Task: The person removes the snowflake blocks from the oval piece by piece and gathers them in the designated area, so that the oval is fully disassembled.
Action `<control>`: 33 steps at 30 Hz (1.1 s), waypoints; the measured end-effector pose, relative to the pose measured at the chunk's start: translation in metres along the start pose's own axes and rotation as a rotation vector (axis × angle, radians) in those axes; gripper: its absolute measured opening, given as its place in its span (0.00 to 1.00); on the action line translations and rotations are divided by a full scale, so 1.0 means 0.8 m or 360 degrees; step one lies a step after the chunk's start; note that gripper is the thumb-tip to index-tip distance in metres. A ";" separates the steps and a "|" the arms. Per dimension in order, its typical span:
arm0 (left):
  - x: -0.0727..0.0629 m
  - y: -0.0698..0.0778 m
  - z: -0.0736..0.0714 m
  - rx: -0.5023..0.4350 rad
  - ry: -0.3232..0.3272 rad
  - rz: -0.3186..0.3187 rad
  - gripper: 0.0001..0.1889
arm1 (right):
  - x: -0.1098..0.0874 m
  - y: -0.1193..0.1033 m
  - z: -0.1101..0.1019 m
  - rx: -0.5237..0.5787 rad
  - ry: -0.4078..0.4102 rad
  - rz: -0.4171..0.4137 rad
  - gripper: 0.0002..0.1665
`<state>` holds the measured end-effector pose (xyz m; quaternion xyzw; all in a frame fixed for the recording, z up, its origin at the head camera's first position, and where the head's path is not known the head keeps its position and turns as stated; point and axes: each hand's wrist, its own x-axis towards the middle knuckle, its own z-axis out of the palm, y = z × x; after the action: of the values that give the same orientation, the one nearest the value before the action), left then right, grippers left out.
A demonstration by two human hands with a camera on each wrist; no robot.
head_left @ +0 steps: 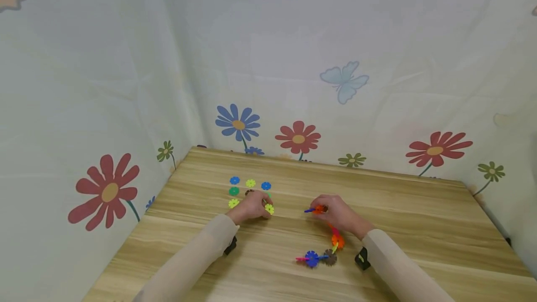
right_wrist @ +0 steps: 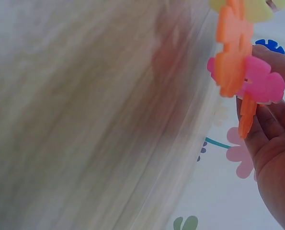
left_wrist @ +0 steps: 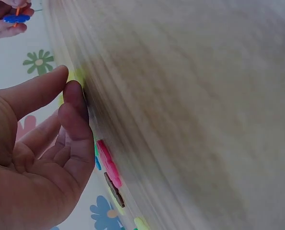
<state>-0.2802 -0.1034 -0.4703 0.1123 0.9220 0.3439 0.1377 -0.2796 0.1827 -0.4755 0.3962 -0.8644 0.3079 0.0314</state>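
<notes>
In the head view my left hand (head_left: 253,205) pinches a yellow-green notched plastic disc (head_left: 269,209) between thumb and fingertips, low over the wooden table. My right hand (head_left: 339,213) grips a chain of interlocked notched discs near its far end, at an orange disc (head_left: 320,209) with a blue disc (head_left: 309,210) on the tip. From there the chain curves toward me through an orange disc (head_left: 338,241), a brown disc (head_left: 330,257) and a blue disc (head_left: 312,259). The right wrist view shows a pink disc (right_wrist: 262,80) joined to orange ones beside my fingers.
Loose discs lie in rows around my left hand, among them a blue disc (head_left: 234,180), a yellow disc (head_left: 250,183) and a green disc (head_left: 234,191). A pink disc (left_wrist: 108,164) shows in the left wrist view. Flower-printed cloth (head_left: 268,59) hangs behind the table (head_left: 398,209).
</notes>
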 end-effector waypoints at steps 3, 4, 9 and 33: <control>0.000 0.001 0.000 0.0042 0.0015 0.0020 0.17 | 0.001 -0.001 0.000 0.0005 -0.0008 0.0009 0.09; 0.000 0.001 0.000 0.0059 0.0021 0.0027 0.17 | 0.001 -0.001 0.000 0.0004 -0.0010 0.0012 0.09; 0.002 0.000 0.000 0.0118 0.0038 0.0042 0.16 | 0.002 -0.002 -0.001 0.0001 -0.0033 0.0064 0.09; 0.006 -0.004 -0.003 0.0239 0.0103 0.0123 0.17 | 0.003 -0.003 0.002 0.0024 -0.0051 0.0055 0.09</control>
<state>-0.2861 -0.1055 -0.4715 0.1466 0.9442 0.2823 0.0856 -0.2794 0.1788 -0.4748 0.3865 -0.8692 0.3084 0.0092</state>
